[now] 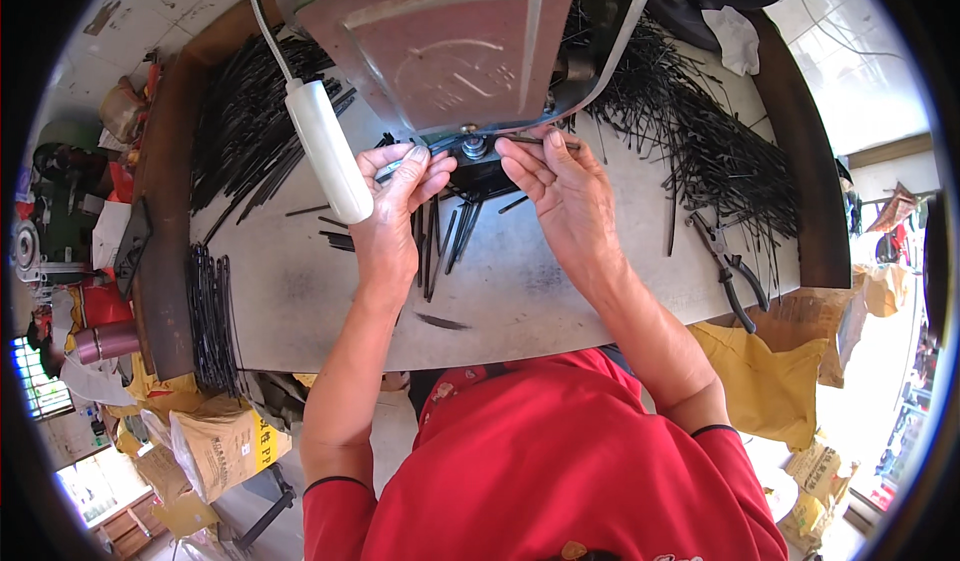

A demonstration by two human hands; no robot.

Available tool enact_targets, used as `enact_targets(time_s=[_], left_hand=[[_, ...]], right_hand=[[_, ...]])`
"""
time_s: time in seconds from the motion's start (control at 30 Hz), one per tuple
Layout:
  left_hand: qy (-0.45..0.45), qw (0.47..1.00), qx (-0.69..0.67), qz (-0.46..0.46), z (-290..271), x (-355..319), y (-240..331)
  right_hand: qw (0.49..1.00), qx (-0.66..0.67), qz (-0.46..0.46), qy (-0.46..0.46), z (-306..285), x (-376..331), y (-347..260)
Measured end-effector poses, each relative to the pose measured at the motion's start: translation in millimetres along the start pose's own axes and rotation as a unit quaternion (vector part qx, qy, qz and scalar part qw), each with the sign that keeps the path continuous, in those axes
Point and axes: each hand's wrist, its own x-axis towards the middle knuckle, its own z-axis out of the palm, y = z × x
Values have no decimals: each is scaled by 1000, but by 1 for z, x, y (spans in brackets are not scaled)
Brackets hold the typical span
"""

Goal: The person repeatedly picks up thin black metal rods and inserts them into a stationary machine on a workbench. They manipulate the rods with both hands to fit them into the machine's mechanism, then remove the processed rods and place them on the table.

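Observation:
My left hand (392, 196) is closed in a pinch at the foot of a machine with a reddish metal cover (450, 51). What lies between its fingertips is too small to make out. Opposite it, my right hand (572, 196) pinches a thin dark rod (522, 140) that points toward the machine's small round metal tip (474, 147). Both hands are just above the worktable (520, 301), one on each side of that tip. Several short black rods (462, 229) lie on the table between my hands, partly under the machine.
A white tube lamp (330, 151) hangs beside my left hand. Black rods lie in a left heap (255, 111), a right heap (690, 121) and a near-left bundle (209, 311). Black-handled pliers (728, 271) rest at the right. Raised brown edges (800, 161) flank the table.

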Motion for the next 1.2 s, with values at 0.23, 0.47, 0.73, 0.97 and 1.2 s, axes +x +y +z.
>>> enact_targets(time_s=[0.23,0.47,0.73,0.97,1.2], left_hand=[[-4,999,-2,-49,-4,9,-2],[-26,995,66,-74,-4,21,14],[29,998,43,-39,4,18,3],[43,977,-178,-110,-6,8,-5],[68,980,-152,-110,-3,-1,9]], right_hand=[[1000,-27,0,5,-4,1,3],[986,-109,118,-48,-8,21,-39],[998,-45,43,-27,-9,21,-30],[781,-609,-136,-6,-27,-20,-69],[276,-906,-262,187,-89,-29,-167]])
